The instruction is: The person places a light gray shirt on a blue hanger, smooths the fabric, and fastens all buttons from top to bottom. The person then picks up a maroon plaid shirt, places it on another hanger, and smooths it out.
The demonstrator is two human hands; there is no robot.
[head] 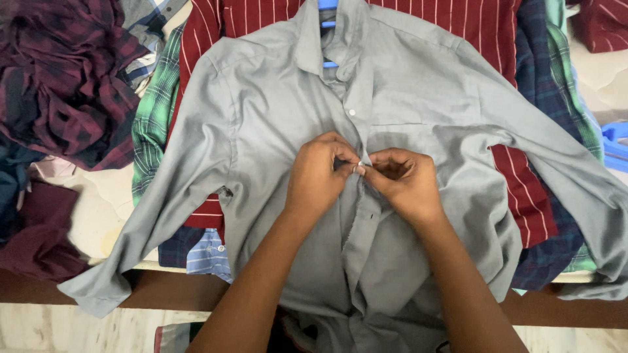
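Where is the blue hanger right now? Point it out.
In the head view, the blue hanger sits at top centre, poking out of the grey shirt's collar, above the left hand and right hand working at the placket.

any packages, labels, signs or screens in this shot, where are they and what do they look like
None in view: no package, label, sign or screen shows.
What is there is clothing: a grey shirt lying front-up over a pile of striped and checked shirts.
The left hand and right hand pinch its front placket at a button.
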